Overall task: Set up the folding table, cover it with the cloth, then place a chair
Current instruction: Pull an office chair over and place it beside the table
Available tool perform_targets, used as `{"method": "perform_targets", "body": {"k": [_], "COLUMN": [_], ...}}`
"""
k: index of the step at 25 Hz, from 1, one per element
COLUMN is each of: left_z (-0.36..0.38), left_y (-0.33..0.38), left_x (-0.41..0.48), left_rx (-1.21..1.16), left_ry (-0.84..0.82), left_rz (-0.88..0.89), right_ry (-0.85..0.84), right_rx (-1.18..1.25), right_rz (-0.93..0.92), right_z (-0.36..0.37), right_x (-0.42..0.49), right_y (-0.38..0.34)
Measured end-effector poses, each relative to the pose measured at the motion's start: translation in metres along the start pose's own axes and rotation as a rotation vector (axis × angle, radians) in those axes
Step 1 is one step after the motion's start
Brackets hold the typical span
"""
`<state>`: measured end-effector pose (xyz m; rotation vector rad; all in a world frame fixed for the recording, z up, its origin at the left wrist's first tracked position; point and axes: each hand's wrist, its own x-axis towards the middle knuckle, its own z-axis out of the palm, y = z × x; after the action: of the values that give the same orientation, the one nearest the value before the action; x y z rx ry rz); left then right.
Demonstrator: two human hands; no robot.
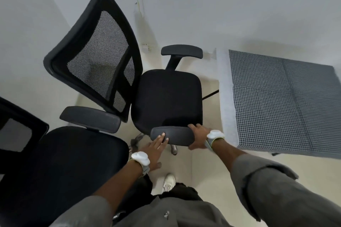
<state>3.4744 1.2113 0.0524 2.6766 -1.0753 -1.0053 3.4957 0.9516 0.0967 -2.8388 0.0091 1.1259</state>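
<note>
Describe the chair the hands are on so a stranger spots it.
Find the checked cloth on the right. The chair stands just left of it. Unlike the other chair at lower left, its near armrest has the left hand touching and the right hand gripping it.

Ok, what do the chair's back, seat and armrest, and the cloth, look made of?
The back is black mesh with a see-through weave, in a matte frame, likely plastic. The seat is matte black fabric, seemingly padded. The armrest, held by the right hand, is a dull dark pad, perhaps soft plastic or foam. The cloth is a woven textile with a fine black-and-white check and fold creases.
</note>
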Motion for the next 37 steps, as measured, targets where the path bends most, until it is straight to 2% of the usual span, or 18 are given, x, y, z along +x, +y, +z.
{"method": "perform_targets", "body": {"k": [6,12,31,35,37], "left_z": [-0.015,-0.024,-0.041,-0.053,-0.066], "left_y": [0.015,0.026,0.032,0.026,0.019], "left_x": [0.025,0.041,0.079,0.086,0.097], "left_rx": [0.114,0.14,0.204,0.2,0.162], "left_ry": [-0.077,-0.049,-0.094,0.054,0.061], "left_rz": [0.084,0.106,0.048,-0.007,-0.07], "right_ry": [0.046,0.16,0.162,0.161,0.164], "right_rx": [-0.002,0.056,0.086,0.092,0.104], "right_rz": [0.109,0.157,0.181,0.173,0.179], "right_z": [-0.001,0.005,0.0,0.003,0.009], "right_x": [-0.011,-0.013,0.005,0.006,0.007], "right_y": [0.032,0.047,0.068,0.068,0.069]}}
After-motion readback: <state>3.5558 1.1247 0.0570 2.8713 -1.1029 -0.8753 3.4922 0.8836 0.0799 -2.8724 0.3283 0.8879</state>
